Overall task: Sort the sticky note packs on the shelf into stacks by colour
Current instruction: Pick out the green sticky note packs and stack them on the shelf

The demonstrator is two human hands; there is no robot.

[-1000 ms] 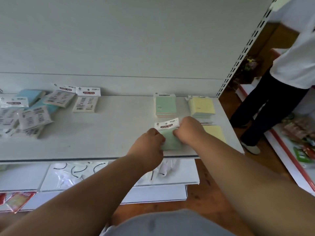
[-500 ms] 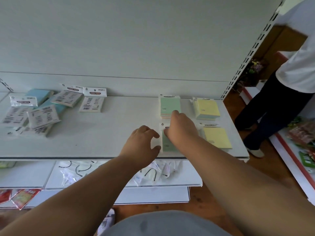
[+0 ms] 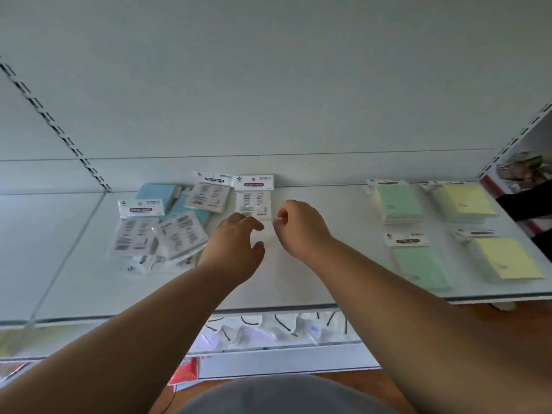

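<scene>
I saw my left hand (image 3: 237,245) open and empty. My right hand (image 3: 294,225) was curled; its grip was hidden. The messy pile (image 3: 161,225) at ten o'clock looked blurry.

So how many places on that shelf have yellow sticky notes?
2, both at the shelf's right end: a yellow stack at the back and a yellow pack in front of it. Face-down packs in the left pile could hide more.

Pack colours on the white shelf (image 3: 313,282)

Right: two mint green packs (image 3: 400,204), two pale yellow packs (image 3: 466,201). Left pile: light blue packs (image 3: 156,194), white barcode backs (image 3: 182,234), red-and-white header cards (image 3: 254,183).
</scene>
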